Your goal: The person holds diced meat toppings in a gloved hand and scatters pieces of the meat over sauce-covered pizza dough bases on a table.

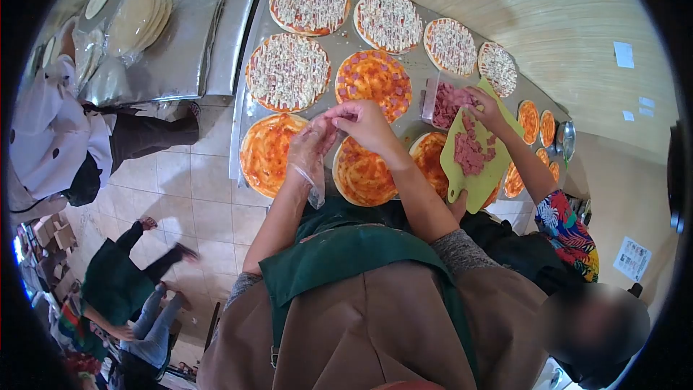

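Note:
My left hand (309, 143) is inside a loose clear plastic glove (315, 182) that hangs past the wrist. Its fingers are drawn together; what they hold, if anything, is hidden. Bare, my right hand (361, 123) meets the left at the fingertips and appears to pinch the glove there. Both are above the pizzas. Below lie a sauced pizza base (266, 155) on the left and another sauced base (363, 173), partly covered by my right forearm. Just beyond, a pizza with pink diced meat (373, 83) rests on the metal table (249, 105).
At my right, a co-worker's hand (489, 110) reaches over a green cutting board (462, 186) bearing diced meat, beside a clear container of meat (449, 105). Cheese-topped pizzas (309, 3) line the far side. Left, a person in white (54, 126) stands near bagged dough rounds (138, 22).

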A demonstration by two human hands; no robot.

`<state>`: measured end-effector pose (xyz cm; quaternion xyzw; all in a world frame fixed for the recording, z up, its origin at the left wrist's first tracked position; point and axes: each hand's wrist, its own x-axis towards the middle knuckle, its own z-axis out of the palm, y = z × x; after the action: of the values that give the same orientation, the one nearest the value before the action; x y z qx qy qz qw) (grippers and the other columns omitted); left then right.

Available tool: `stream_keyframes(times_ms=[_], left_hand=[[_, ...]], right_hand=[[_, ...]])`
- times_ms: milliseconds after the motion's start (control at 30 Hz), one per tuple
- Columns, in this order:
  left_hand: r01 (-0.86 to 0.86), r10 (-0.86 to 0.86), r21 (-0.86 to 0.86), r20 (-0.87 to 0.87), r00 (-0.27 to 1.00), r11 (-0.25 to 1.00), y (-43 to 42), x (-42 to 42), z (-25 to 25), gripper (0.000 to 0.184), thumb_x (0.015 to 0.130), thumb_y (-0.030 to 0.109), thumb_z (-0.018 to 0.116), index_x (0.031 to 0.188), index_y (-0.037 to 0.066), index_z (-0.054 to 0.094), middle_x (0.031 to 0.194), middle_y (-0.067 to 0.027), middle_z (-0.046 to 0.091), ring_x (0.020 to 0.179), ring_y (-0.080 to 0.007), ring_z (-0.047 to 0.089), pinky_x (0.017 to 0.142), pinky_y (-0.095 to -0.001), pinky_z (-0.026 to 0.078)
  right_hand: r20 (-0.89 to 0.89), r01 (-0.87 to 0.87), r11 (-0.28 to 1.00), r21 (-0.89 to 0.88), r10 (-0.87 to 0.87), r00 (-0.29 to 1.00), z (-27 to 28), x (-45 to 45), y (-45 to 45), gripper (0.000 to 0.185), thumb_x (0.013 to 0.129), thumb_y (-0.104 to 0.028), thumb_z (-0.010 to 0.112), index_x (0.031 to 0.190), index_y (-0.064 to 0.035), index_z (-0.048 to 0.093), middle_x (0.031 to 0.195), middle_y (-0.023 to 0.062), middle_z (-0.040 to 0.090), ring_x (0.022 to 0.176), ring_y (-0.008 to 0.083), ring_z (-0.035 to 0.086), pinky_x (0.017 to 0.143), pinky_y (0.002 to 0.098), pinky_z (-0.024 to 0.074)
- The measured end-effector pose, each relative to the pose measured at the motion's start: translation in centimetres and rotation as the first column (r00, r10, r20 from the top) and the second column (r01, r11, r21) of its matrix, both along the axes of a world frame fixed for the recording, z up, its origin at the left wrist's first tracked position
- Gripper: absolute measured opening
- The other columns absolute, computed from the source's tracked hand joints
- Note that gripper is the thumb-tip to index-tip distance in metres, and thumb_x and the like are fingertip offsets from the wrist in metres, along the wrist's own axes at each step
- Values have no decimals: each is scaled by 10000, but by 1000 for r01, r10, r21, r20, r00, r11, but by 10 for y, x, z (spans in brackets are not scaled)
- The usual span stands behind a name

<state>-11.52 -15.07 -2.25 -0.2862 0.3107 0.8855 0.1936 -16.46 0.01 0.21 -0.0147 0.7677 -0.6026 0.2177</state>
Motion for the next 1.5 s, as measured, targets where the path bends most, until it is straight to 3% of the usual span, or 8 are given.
stream_keyframes(times_ms=[200, 400, 567, 867, 967, 1200, 1400, 1500], left_hand=[[-32, 31, 44, 31, 999, 999, -3, -2, -15, 175, 923, 117, 635, 1083, 54, 602, 975, -46, 660, 853, -128, 659, 775, -257, 569], [-31, 26, 138, 33, 999, 990, -6, -10, -13, 231, 915, 112, 645, 1126, 53, 573, 986, -50, 662, 876, -135, 659, 796, -260, 559], [20, -20, 17, -3, 1000, 1000, -6, -18, -9, 272, 884, 54, 671, 1132, 46, 561, 1010, -51, 643, 935, -144, 641, 830, -265, 541], [44, -39, 110, -48, 998, 993, -10, -25, -16, 185, 876, 30, 669, 1040, 67, 591, 1012, -43, 640, 918, -139, 631, 827, -253, 533], [74, -70, 52, -83, 994, 996, -10, -27, -13, 191, 887, 130, 685, 1053, 110, 592, 968, 29, 611, 894, -87, 590, 826, -223, 485], [36, -31, 71, -73, 997, 997, -17, -24, -14, 203, 867, 45, 683, 1042, 99, 595, 989, -9, 637, 921, -112, 625, 841, -264, 524], [29, -28, 49, -30, 999, 998, -21, -20, -12, 209, 872, 56, 683, 1056, 103, 594, 992, -7, 638, 922, -110, 624, 851, -261, 523], [32, -32, 42, -23, 999, 999, -22, -18, -9, 203, 871, 76, 688, 1050, 102, 594, 991, -3, 625, 931, -111, 608, 862, -262, 506]], right_hand=[[-164, 26, 984, 177, 3, 986, 22, 3, -12, 99, 805, -16, 670, 896, 22, 663, 793, 80, 707, 728, 133, 677, 657, 264, 526], [222, 114, 974, -198, -68, 973, 11, -9, 5, 109, 861, -40, 689, 954, 7, 657, 846, 49, 697, 747, 91, 657, 645, 215, 504], [206, 93, 984, -153, -60, 977, 3, -14, 8, 159, 872, -51, 682, 1016, 9, 651, 878, 55, 699, 770, 103, 672, 651, 205, 507], [248, 200, 942, -268, -133, 960, 11, -20, 13, 200, 893, -96, 673, 1060, 10, 648, 930, 78, 701, 801, 132, 682, 683, 224, 534], [270, 312, 918, -244, -244, 931, 2, -33, 25, 195, 885, -78, 665, 1044, 36, 649, 908, 95, 705, 808, 150, 683, 692, 249, 539], [-210, 326, 887, 328, -268, 940, -65, -92, 71, 117, 801, -101, 700, 866, -5, 722, 798, 86, 716, 760, 165, 677, 732, 315, 524], [-284, 268, 755, 599, -112, 952, -67, -107, 60, 104, 767, -91, 699, 841, -19, 711, 783, 141, 694, 756, 267, 674, 723, 348, 517], [-315, 293, 745, 599, -117, 942, -71, -107, 60, 112, 766, -72, 686, 867, -24, 701, 794, 155, 688, 761, 296, 671, 710, 365, 519]])
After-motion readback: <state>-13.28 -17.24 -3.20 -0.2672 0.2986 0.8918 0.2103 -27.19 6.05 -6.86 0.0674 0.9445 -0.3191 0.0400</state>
